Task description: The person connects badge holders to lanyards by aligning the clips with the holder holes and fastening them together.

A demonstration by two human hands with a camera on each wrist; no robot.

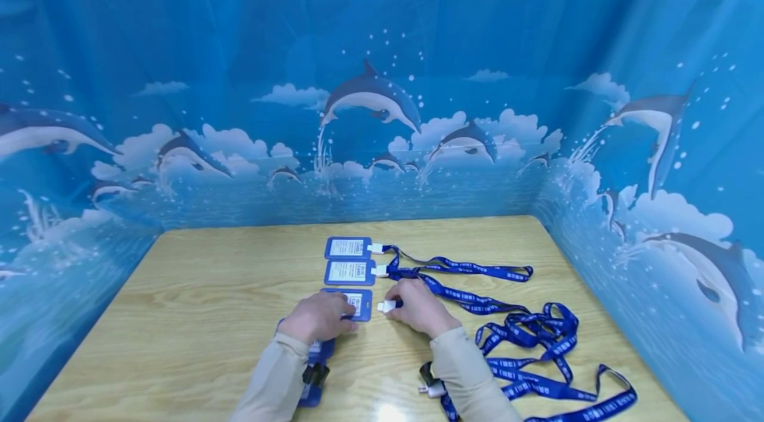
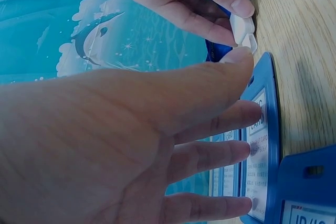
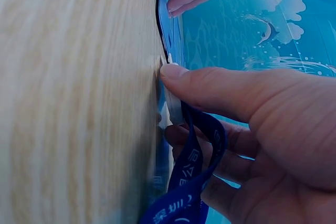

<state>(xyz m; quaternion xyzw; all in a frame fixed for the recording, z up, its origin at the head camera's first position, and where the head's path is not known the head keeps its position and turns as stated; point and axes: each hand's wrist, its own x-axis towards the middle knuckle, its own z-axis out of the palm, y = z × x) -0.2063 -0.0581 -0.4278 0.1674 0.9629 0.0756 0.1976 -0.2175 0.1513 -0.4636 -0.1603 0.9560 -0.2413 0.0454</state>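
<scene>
My left hand [image 1: 318,318] rests its nearly straight fingertips on a blue ID card holder [image 1: 366,306] lying flat on the table, its slot facing right. In the left wrist view, those fingers [image 2: 220,153] press the card's front. Just right of the holder, my right hand [image 1: 420,308] pinches the white plastic clip [image 3: 174,103] of a blue printed lanyard between thumb and fingers. The clip's tip points at the slot, with a small gap between them in the head view. The lanyard strap [image 3: 191,182] loops down beneath the palm.
Farther back lie two card holders [image 1: 347,247] with white clips at their slots and blue lanyards [image 1: 477,268] stretched right. More holders [image 1: 310,397] lie partly under my left forearm. Loose lanyards [image 1: 543,329] tangle at the right. A dolphin-print curtain [image 1: 251,110] surrounds the wooden table [image 1: 197,302].
</scene>
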